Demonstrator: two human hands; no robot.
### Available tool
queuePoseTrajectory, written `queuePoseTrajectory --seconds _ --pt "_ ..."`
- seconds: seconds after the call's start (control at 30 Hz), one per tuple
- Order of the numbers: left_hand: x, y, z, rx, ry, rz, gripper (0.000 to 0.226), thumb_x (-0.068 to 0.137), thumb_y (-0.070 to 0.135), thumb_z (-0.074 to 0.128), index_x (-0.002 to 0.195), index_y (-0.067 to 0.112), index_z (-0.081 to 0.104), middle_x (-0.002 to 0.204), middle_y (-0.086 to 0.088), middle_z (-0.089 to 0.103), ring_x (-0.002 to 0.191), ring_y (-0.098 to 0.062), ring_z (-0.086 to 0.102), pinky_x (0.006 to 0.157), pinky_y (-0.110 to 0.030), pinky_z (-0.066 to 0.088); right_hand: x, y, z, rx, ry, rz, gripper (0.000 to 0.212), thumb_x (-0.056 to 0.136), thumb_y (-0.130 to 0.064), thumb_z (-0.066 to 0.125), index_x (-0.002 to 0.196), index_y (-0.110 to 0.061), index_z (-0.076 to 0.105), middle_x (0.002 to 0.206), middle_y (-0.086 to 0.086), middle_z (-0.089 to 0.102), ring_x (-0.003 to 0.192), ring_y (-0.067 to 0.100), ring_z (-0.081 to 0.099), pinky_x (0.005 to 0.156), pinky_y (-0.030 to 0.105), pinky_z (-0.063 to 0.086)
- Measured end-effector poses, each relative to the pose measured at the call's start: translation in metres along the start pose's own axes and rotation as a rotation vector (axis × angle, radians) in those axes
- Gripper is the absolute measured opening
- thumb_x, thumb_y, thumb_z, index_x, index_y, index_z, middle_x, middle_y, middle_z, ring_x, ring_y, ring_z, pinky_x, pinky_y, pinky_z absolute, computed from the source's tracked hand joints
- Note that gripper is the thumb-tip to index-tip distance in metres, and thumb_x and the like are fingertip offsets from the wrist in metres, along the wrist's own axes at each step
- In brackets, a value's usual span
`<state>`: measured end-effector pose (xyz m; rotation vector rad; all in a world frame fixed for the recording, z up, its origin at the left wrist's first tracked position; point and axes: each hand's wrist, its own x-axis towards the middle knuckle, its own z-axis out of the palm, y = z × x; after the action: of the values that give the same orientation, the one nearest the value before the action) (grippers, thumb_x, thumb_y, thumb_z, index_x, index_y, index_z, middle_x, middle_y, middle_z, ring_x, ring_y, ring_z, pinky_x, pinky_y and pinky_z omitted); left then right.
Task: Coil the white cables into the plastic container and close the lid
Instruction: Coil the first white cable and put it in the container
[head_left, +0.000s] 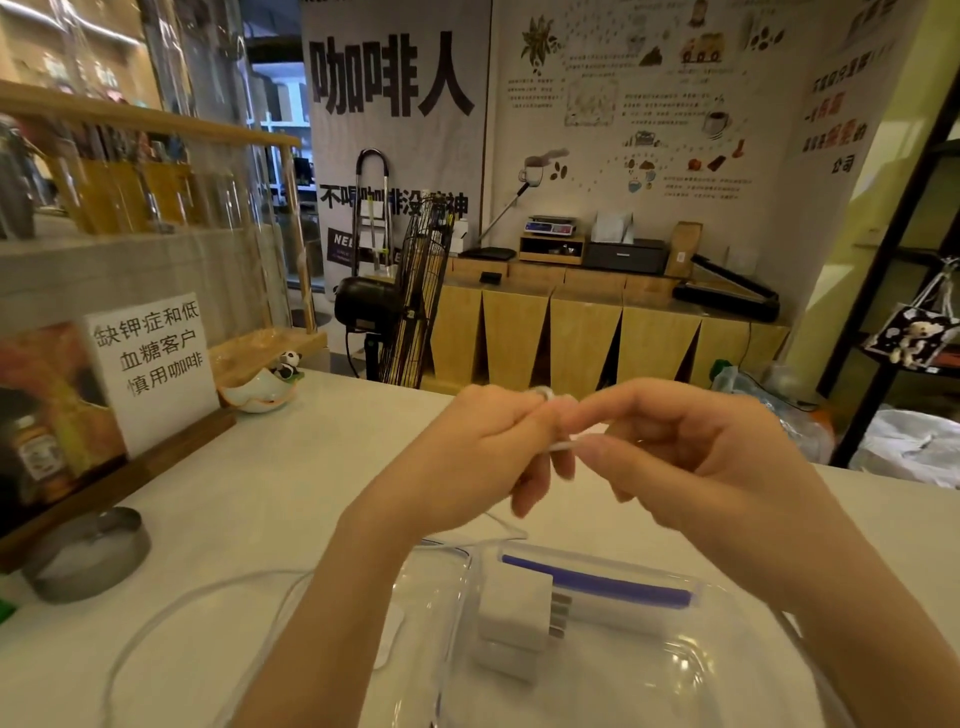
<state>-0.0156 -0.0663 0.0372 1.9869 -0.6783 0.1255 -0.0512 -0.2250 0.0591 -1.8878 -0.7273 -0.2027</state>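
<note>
Both hands are raised above the table, close together. My left hand (483, 452) is closed around a small coil of white cable (540, 392), a loop showing above its fingers. My right hand (691, 447) pinches the cable's white plug end (563, 445) between thumb and fingertip. More of the white cable (171, 608) trails in a long loop over the table at the lower left. Below the hands lies the clear plastic container (649, 675) with two white chargers (514, 616) inside it. Its lid with a blue seal strip (597, 579) lies at the far side.
A round metal tin (88, 556) stands at the left on the white table (291, 467). Behind it a wooden stand holds a paper sign (150, 364), beside a small ceramic dish with a panda figure (260, 389). A fan (410, 291) stands beyond the table's far edge.
</note>
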Motion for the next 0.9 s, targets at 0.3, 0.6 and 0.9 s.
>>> queuePoseTrajectory --seconds 0.3,0.6,0.9 --pt "-0.002 -0.010 -0.014 -0.897 -0.753 -0.047 0.046 0.094 0.036 0.034 0.067 0.007 0.058 0.039 0.008 0.040 0.034 -0.005 0.034 0.040 -0.010 0.034 0.007 0.016 -0.015 0.162 -0.086 -0.012 0.027 0.064 -0.044 0.064 0.085 -0.028 0.072 0.057 -0.006 0.063 0.042 0.005 0.046 0.039 0.011 0.034" --pt "0.012 -0.005 -0.001 -1.873 -0.479 0.040 0.040 0.097 0.030 0.029 0.090 -0.004 0.049 0.061 -0.022 0.059 0.053 -0.015 0.036 0.053 -0.025 0.034 0.017 0.026 0.015 0.408 -0.019 0.204 0.021 0.087 -0.022 0.046 0.082 -0.018 0.067 0.053 -0.002 0.049 0.036 0.005 0.033 0.032 0.015 0.026" --pt "0.010 -0.009 -0.009 -1.304 0.290 0.167 0.041 0.095 0.032 0.026 0.084 0.006 0.055 0.046 0.004 0.050 0.040 -0.006 0.042 0.041 -0.016 0.039 0.012 0.028 0.036 0.177 -0.272 0.292 0.028 0.094 -0.017 0.041 0.118 -0.027 0.050 0.058 -0.004 0.050 0.036 0.003 0.036 0.035 0.016 0.029"
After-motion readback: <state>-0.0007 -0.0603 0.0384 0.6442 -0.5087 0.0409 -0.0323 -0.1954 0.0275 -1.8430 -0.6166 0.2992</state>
